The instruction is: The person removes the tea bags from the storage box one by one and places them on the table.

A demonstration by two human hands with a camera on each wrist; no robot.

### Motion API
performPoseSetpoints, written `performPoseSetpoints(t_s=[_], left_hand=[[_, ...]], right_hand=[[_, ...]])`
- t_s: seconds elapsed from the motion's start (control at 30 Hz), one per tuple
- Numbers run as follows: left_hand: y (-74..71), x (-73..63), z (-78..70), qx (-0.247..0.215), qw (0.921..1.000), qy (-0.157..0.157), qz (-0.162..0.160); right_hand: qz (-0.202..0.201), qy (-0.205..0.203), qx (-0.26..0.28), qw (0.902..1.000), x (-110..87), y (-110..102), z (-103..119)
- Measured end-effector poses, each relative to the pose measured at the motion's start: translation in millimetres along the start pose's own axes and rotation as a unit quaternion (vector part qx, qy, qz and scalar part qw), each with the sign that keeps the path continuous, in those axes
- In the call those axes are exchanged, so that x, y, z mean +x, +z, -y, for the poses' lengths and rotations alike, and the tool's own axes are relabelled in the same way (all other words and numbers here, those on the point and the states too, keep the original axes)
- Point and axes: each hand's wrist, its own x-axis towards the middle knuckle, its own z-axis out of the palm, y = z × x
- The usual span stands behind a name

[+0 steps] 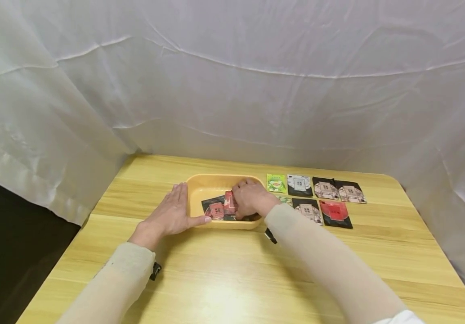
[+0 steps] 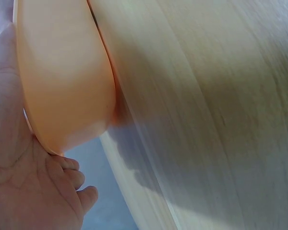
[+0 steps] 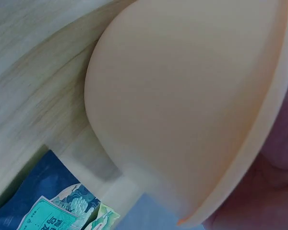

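A shallow orange plastic tray (image 1: 200,180) holds several tea sachets at its front. Along its left end rests my left hand (image 1: 172,211), fingers straight and thumb stretched over the front rim; its palm lies against the tray rim (image 2: 38,110) in the left wrist view. My right hand (image 1: 252,198) reaches into the tray's right part, fingers curled down at a small red sachet (image 1: 229,203), which it seems to pinch. A dark sachet with a red label (image 1: 216,210) lies left of that one. In the right wrist view the tray wall (image 3: 182,96) hides most of the hand.
Right of the tray, sachets lie in two rows: a green one (image 1: 276,183), a grey-labelled one (image 1: 299,185), dark ones (image 1: 350,192) and a red-black one (image 1: 335,213) among them. A blue sachet (image 3: 48,196) shows in the right wrist view. A pale curtain (image 1: 257,112) hangs behind the wooden table (image 1: 216,279).
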Motion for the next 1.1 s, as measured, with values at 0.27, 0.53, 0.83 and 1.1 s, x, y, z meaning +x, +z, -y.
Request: performPoseSetpoints(t_s=[0.27,0.53,0.83,1.1], left_hand=[[1.5,-1.3,0.5,0.006,1.0,0.0,-0.005],[0.3,-2.1,-1.3,0.004,1.0,-0.001,-0.007],[1.1,-5.2,-1.0,0.0,1.0,-0.002,-0.006],[-0.3,-4.5,-1.0,-0.002,1.0,0.0,-0.004]], right_hand=[[0.012,0.003,0.007,0.9999,-1.3,5,4],[0.006,0.008,0.025,0.9996,-2.3,6,3],[-0.034,-0.018,0.091,0.9951,-16.8,-7,-5],[-0.055,-0.03,0.129,0.9897,-44.3,-24,-22]])
